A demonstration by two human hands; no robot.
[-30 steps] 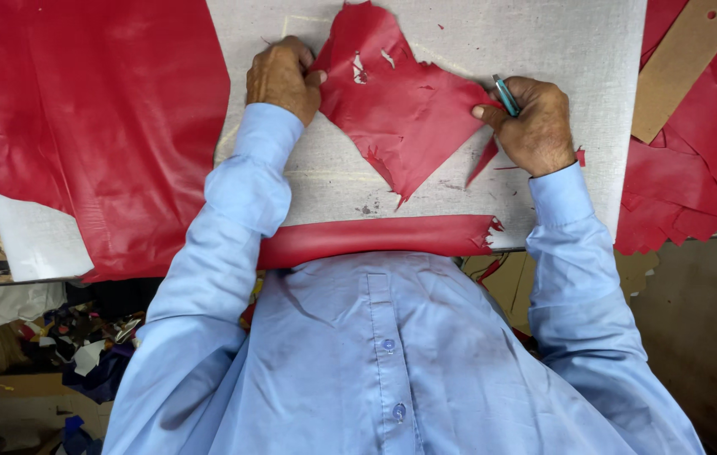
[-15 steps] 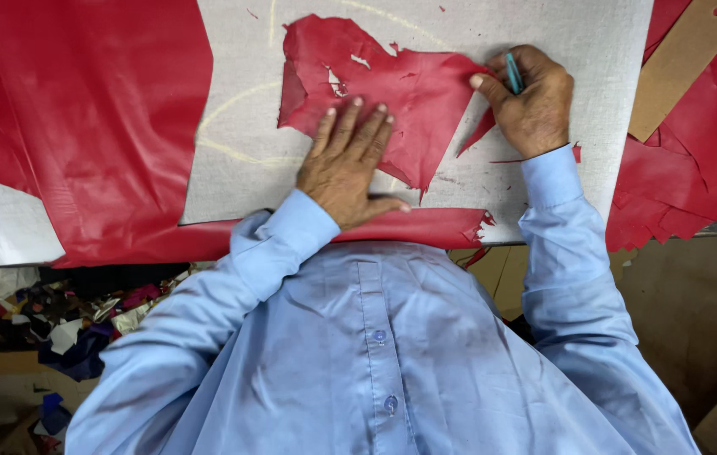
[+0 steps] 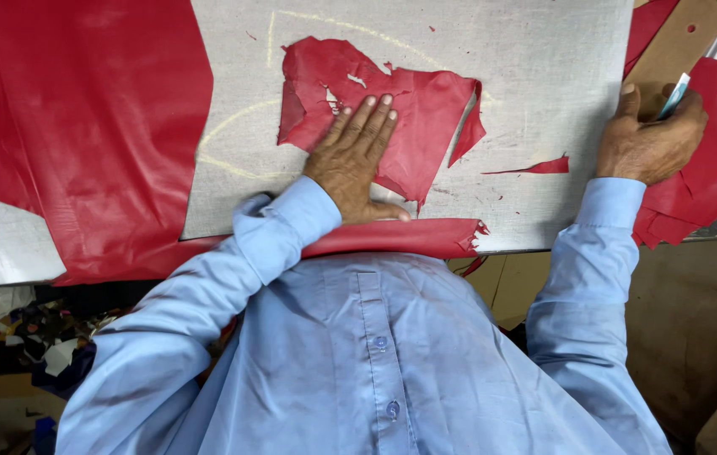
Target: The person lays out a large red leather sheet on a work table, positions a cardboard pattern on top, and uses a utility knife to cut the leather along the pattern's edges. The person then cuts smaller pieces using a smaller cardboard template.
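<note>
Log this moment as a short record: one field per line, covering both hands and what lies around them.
left hand: flat, palm down on the ragged red leather piece
right hand: at the board's right edge, holding a teal-handled tool
work surface: grey board with chalk curves
left of board: large red hide
loose scrap: thin red sliver
right side: stacked red pieces

We found the grey metal cutting board [image 3: 535,76] bare between the ragged red leather piece [image 3: 409,109] and the thin red sliver [image 3: 535,167].
</note>
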